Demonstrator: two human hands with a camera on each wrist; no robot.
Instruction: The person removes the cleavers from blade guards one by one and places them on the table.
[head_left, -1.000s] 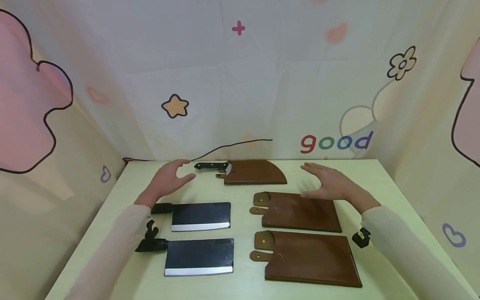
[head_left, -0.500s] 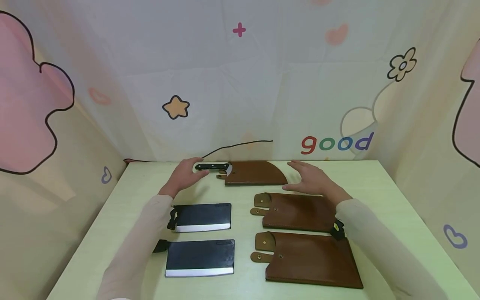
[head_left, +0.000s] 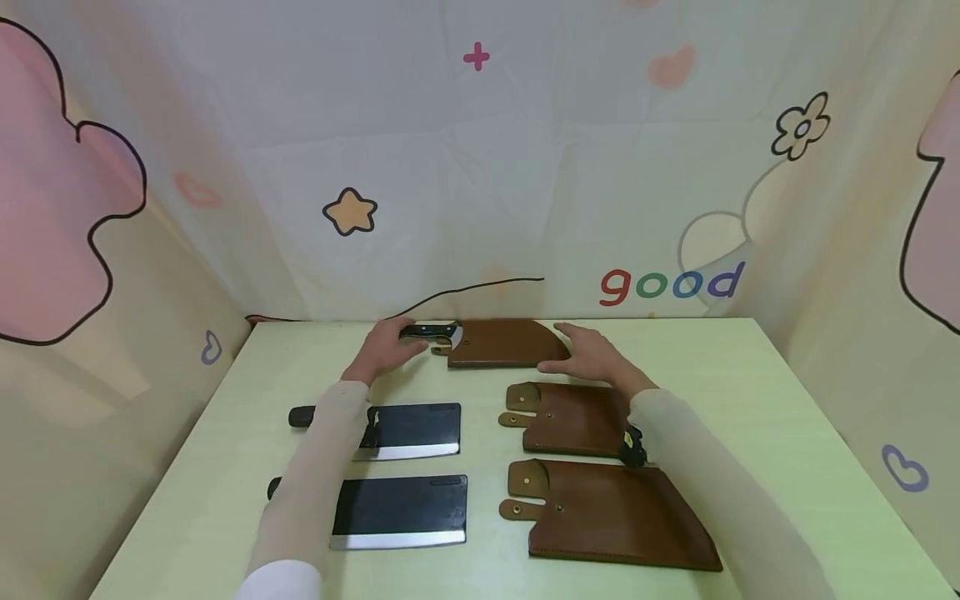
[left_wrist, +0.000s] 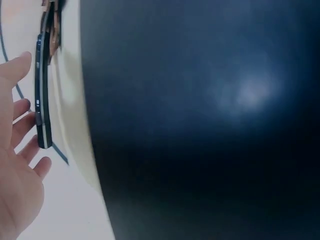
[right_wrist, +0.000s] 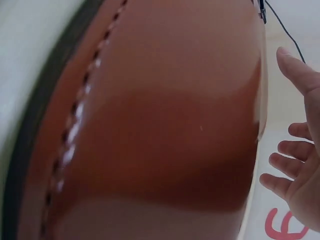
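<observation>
At the table's far edge lies a knife with a black riveted handle (head_left: 431, 331), its blade inside a brown leather sheath (head_left: 502, 343). My left hand (head_left: 386, 348) is at the handle's left end, thumb and fingers apart around it. In the left wrist view the fingers hang loosely beside the handle (left_wrist: 42, 90); whether they touch it I cannot tell. My right hand (head_left: 588, 354) is spread at the sheath's rounded right end, the thumb near its lower edge. Relaxed, slightly bent fingers (right_wrist: 292, 150) show in the right wrist view, holding nothing.
Two dark cleavers (head_left: 416, 425) (head_left: 405, 508) lie bare at left, handles partly under my left arm. Two more brown sheaths (head_left: 573, 417) (head_left: 615, 512) with snap straps lie at right, partly under my right arm. A printed curtain (head_left: 420, 125) stands behind the table (head_left: 750, 367).
Both hands have moved inward along the far edge, the left rightwards to the knife handle, the right leftwards to the sheath's end. Knife, cleavers and sheaths have stayed in place.
</observation>
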